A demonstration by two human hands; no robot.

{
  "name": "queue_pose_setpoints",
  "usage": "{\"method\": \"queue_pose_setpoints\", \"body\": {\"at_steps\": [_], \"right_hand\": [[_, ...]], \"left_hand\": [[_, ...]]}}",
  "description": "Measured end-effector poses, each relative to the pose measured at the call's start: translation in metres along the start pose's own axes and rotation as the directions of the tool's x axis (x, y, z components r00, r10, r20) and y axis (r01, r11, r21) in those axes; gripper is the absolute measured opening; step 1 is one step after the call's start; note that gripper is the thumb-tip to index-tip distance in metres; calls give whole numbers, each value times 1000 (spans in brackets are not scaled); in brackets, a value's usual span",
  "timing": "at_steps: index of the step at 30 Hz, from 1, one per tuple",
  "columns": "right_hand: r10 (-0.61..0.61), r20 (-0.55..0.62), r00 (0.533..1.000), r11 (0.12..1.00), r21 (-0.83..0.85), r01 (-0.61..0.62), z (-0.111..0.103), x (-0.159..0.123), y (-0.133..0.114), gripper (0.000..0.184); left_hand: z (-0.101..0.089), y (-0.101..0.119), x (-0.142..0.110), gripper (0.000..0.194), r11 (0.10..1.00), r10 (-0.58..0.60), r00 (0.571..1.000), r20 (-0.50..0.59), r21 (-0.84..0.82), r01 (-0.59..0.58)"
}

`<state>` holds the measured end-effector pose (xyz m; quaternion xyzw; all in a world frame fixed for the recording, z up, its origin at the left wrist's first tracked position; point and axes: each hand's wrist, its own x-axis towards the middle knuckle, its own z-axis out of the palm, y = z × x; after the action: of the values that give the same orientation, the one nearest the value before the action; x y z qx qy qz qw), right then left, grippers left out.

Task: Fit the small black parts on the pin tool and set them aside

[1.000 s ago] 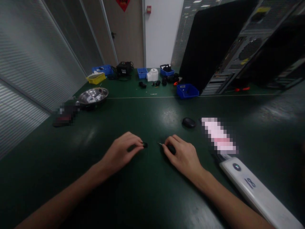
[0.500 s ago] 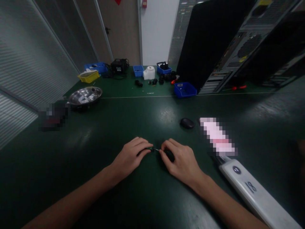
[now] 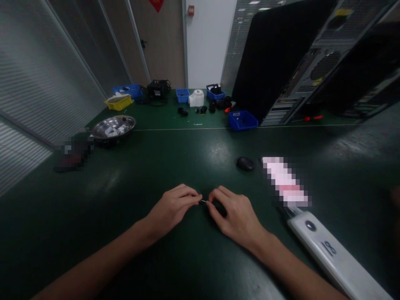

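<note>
The left hand pinches narrow, its hold hidden; the right hand closes round a dark tool, thin shaft showing, on the near side of the mouse; probably light and stiff, best held by its thick end; green tabletop spreads left of the mouse, blue bin beyond it

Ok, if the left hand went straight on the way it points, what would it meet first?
Probably the thin metal shaft, then the right hand; depth is hard to judge here.
</note>
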<state>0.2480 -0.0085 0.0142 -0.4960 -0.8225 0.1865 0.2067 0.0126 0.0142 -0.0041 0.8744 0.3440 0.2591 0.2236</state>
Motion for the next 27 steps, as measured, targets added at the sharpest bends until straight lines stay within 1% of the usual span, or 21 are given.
{"method": "queue_pose_setpoints", "body": {"at_steps": [2,3,6,9,12,15,19,22,24,27], "right_hand": [[-16,3,1000,1000,-2,16,0,0,0,15],[-22,-2,1000,1000,6,22,0,0,0,15],[-28,-21,999,997,66,30,1,0,1,14],[-45,-17,999,992,116,46,2,1,1,13],[-52,-4,999,994,98,52,2,0,0,13],[-49,-5,999,994,97,49,3,0,0,14],[-50,-53,997,992,114,56,3,0,1,13],[-26,-99,995,994,106,37,3,1,2,15],[-7,-100,995,998,63,14,3,2,3,16],[12,-70,998,998,-68,-17,2,1,4,20]], "left_hand": [[-1,2,1,30,1000,25,1000,9,0,-25],[-1,2,2,29,1000,25,1000,-3,-12,-25],[-3,3,3,28,997,-14,999,-53,-79,10],[-3,4,2,27,992,-28,999,-31,-121,24],[-2,5,1,29,998,22,999,25,-67,-21],[-2,7,0,31,999,28,999,21,-17,-28],[-2,8,0,36,999,-36,999,2,6,36],[-3,8,1,43,995,-100,994,37,26,99],[-3,9,2,46,991,-125,989,80,49,122],[-3,12,4,47,985,-133,982,136,131,115]]}}
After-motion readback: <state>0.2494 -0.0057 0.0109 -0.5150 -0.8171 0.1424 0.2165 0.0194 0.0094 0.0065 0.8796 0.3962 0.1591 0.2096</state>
